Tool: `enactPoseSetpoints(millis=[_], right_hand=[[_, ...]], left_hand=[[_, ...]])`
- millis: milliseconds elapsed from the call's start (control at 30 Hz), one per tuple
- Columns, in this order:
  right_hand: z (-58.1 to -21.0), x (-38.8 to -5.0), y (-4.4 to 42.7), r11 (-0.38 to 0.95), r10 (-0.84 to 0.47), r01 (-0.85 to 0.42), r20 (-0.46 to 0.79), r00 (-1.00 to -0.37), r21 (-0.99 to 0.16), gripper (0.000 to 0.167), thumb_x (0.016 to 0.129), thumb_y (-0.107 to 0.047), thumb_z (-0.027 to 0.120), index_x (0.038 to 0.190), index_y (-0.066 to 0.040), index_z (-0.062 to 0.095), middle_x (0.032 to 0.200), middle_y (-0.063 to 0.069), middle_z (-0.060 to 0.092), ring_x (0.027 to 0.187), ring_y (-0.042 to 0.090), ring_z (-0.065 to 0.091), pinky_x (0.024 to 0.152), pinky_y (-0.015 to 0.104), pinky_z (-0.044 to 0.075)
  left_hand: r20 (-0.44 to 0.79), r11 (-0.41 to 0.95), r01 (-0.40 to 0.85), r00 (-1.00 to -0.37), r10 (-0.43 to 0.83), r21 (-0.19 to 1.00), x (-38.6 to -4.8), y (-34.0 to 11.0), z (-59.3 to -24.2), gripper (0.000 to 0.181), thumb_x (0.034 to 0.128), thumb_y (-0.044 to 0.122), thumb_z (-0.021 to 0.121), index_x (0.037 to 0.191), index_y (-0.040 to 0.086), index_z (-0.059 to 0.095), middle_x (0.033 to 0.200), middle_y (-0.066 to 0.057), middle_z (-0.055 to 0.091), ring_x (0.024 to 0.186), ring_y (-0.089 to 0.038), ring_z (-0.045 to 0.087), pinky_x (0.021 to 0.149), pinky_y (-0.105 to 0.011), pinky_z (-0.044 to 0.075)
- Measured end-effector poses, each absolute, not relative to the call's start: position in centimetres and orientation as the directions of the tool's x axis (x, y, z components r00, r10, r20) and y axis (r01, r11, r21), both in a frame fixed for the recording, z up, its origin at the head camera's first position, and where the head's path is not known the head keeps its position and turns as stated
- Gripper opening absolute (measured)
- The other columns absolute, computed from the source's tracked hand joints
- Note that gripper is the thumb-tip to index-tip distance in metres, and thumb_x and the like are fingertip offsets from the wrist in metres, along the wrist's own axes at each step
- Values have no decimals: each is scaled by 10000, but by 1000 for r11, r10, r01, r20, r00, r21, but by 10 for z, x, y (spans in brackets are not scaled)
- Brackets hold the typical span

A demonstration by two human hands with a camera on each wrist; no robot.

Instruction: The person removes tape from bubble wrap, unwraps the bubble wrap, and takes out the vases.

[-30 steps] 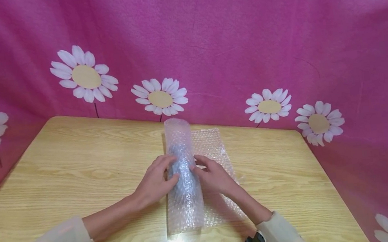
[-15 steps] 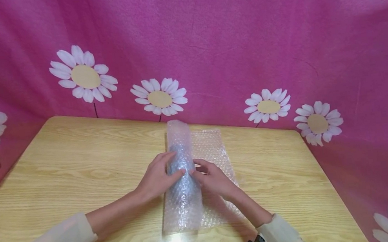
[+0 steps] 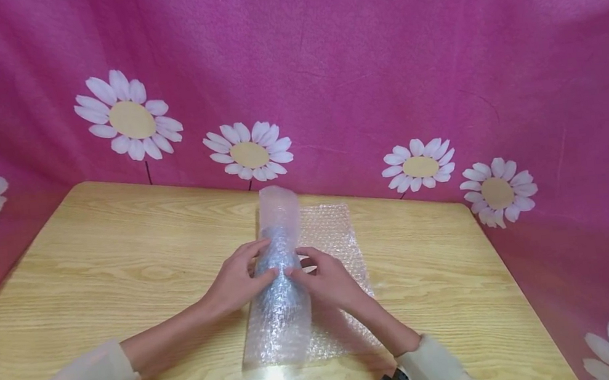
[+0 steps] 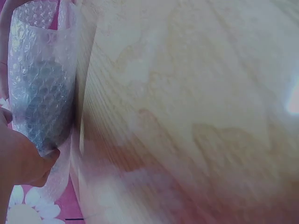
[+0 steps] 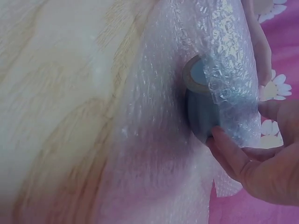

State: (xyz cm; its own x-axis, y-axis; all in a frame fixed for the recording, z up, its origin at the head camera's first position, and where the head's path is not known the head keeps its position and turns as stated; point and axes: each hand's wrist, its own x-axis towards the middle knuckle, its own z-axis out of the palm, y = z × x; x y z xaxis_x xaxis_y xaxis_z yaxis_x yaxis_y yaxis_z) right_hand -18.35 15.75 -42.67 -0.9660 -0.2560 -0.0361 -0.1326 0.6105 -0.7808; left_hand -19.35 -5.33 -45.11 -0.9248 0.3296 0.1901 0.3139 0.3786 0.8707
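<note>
Greyish vessel [image 5: 201, 112] lies tucked in a fold of bubble wrap [image 3: 278, 208] on the tabletop [image 3: 148, 243]. The left hand [image 3: 236, 282] grips the bundle from its side, the right hand [image 3: 327, 279] pinches wrap and vessel together opposite, probably just keeping everything snug.

Indoor setting, wood-grain table [image 3: 138, 251] beside pink daisy-print cloth [image 3: 318, 58].

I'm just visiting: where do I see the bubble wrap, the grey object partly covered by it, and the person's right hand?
Bubble wrap [image 3: 327, 226], head view: the flat part of the sheet.
Grey object [image 5: 201, 111], right wrist view: its bare side, below the rim.
Right hand [image 3: 329, 283], head view: the back of the hand.
</note>
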Motion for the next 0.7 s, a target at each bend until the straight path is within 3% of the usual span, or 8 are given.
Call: enactPoseSetpoints(millis=[367, 700], right_hand=[[-422, -183, 146, 629, -270, -180, 5, -963, -757, 486, 966, -338, 630, 1364, -63, 584, 1161, 166, 689, 938, 263, 709, 744, 346, 586], [-429, -182, 147, 584, -269, -177, 16, -963, -792, 480, 979, -303, 628, 1374, -37, 569, 1226, 184, 650, 982, 301, 695, 754, 348, 590]], left_hand=[[115, 293, 199, -953, 279, 935, -195, -65, -458, 577, 915, 118, 655, 1442, 1, 454, 1444, -216, 487, 1286, -399, 502, 1032, -501, 457], [118, 265, 195, -952, 282, 944, -195, -68, -459, 596, 927, 117, 645, 1469, 7, 422, 1440, -242, 481, 1273, -428, 505, 1032, -508, 455]])
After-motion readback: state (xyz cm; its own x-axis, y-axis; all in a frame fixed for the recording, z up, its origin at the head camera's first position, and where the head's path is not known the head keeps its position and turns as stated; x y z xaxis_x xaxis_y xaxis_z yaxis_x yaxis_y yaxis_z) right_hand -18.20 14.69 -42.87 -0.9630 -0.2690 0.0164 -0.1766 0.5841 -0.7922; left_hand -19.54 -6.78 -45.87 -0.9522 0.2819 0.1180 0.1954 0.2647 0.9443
